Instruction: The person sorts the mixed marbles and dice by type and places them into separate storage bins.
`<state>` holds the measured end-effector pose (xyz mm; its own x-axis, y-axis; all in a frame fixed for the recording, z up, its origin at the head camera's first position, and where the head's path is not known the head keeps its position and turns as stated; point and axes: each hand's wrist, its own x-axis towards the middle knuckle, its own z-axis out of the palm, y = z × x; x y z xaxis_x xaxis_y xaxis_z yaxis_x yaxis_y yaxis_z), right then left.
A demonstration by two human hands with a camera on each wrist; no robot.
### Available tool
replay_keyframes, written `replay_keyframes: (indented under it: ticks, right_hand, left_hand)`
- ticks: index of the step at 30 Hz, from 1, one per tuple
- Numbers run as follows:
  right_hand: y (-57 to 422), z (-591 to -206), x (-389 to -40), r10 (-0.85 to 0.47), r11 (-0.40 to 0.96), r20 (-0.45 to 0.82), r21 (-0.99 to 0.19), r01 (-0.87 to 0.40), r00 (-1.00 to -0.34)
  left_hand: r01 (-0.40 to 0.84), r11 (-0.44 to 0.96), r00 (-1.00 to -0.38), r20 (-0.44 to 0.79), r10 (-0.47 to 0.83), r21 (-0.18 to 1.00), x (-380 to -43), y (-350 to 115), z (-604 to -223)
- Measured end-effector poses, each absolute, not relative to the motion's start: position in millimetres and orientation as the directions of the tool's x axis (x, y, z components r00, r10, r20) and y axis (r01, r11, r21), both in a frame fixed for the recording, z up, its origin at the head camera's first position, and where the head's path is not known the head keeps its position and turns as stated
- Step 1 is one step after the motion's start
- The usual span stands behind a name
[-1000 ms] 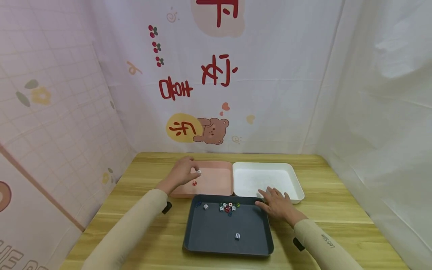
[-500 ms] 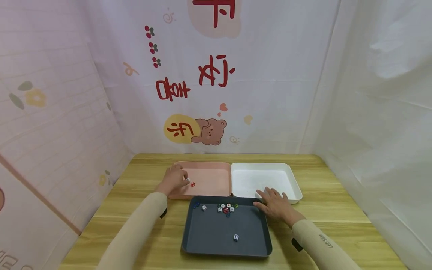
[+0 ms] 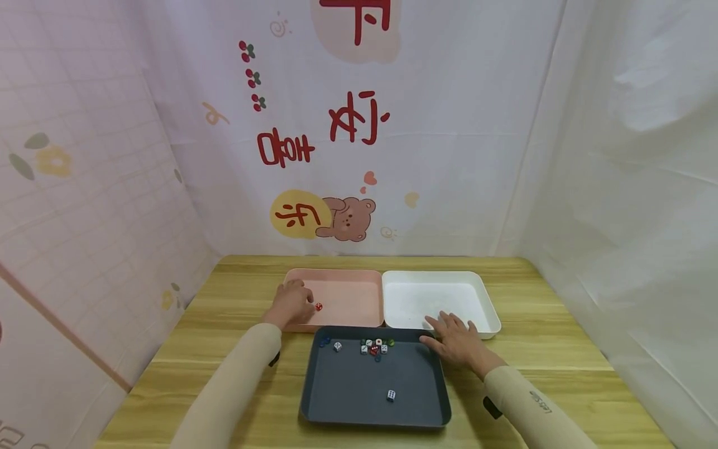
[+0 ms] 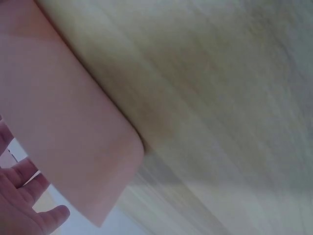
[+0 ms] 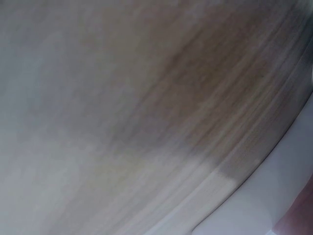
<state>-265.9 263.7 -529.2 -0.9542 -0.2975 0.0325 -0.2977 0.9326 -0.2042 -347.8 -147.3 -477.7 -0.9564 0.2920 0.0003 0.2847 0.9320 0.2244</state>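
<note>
Head view bright, evenly lit, pips legible on the near white die [image 3: 391,395]; pale sheen on right curtain [image 3: 628,156], soft shadows beneath dark tray [image 3: 348,386] and right sleeve [image 3: 524,402]. Left wrist view hazy, grain smeared across tabletop [image 4: 210,98]. Right wrist view dimmer, blurred, broad brownish shadow at far right.

The left hand [image 3: 293,302] curves downward; the right hand [image 3: 457,340] is splayed.

pnk tray [image 3: 350,299] | wht tray [image 3: 437,292] | dk-gry tray [image 3: 348,393] | wht die [image 3: 391,395] w/ dk dots | tbl [image 3: 566,355] yel-brn woodgrain | slvs [image 3: 227,383] beige
</note>
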Motion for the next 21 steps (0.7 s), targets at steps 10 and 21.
replay_keyframes:
  ticks: [10, 21]
  right_hand:
    - [264.4, -532.4, -266.4, -0.300, 0.930, 0.046, -0.209, -0.303, -0.953]
    - [257.7, -512.0, -259.2, -0.309, 0.932, 0.014, -0.192, -0.306, -0.951]
  left_hand:
    - [0.319, 0.921, -0.947, 0.029, 0.321, 0.225, -346.2, -147.3, -477.4]
    - [0.402, 0.878, -0.915, 0.074, 0.397, 0.260, -334.7, -134.2, -464.5]
